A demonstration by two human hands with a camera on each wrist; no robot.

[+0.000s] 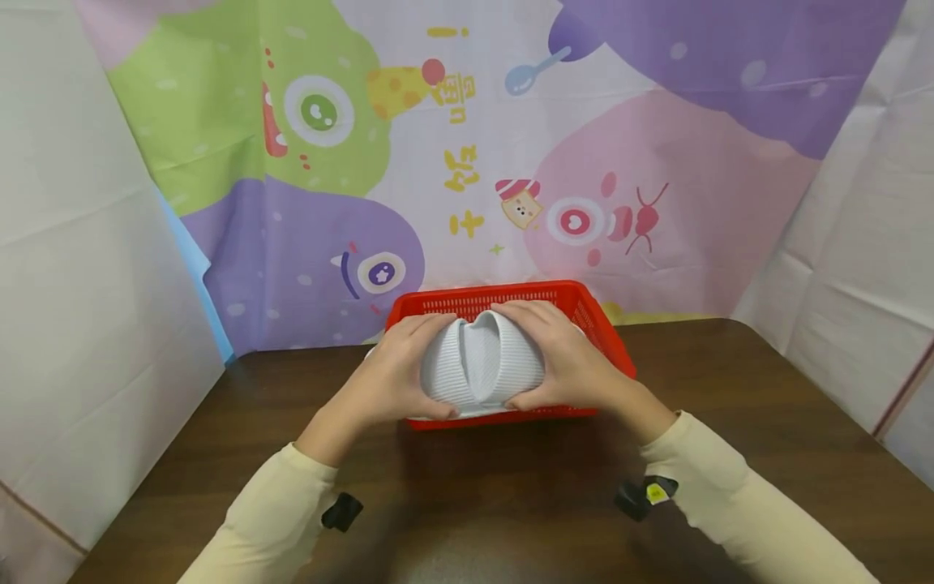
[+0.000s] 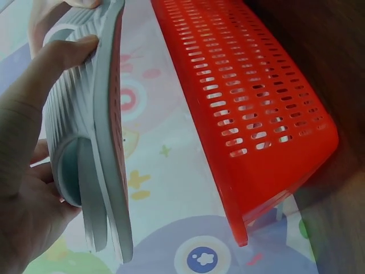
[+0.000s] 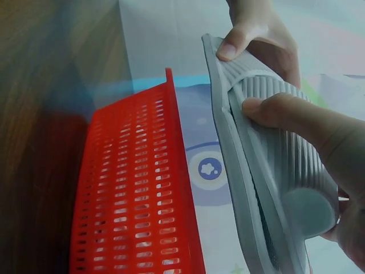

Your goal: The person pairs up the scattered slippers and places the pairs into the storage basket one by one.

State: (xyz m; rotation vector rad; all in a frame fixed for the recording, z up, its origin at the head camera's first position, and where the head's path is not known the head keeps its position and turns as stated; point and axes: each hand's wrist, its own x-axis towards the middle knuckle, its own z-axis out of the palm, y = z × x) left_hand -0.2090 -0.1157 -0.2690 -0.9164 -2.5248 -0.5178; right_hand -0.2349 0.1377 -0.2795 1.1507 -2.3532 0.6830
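A pair of light grey slippers (image 1: 445, 377) with ribbed straps is held up just in front of the red basket (image 1: 616, 345), overlapping it in the head view. The left hand (image 1: 390, 373) grips the left end, thumb low and fingers over the top. On the other end, the right hand (image 1: 572, 361) holds the ribbed strap the same way. Both wrist views show the slippers (image 2: 85, 108) pressed together, their flat soles side by side and turned toward the basket. Fingers behind the straps are partly hidden.
The basket (image 3: 137, 182) has slotted walls and stands on a dark brown wooden table (image 1: 511, 503) near its back edge. Behind it hangs a cartoon-printed cloth (image 1: 467, 268). White sheets (image 1: 73, 203) enclose both sides.
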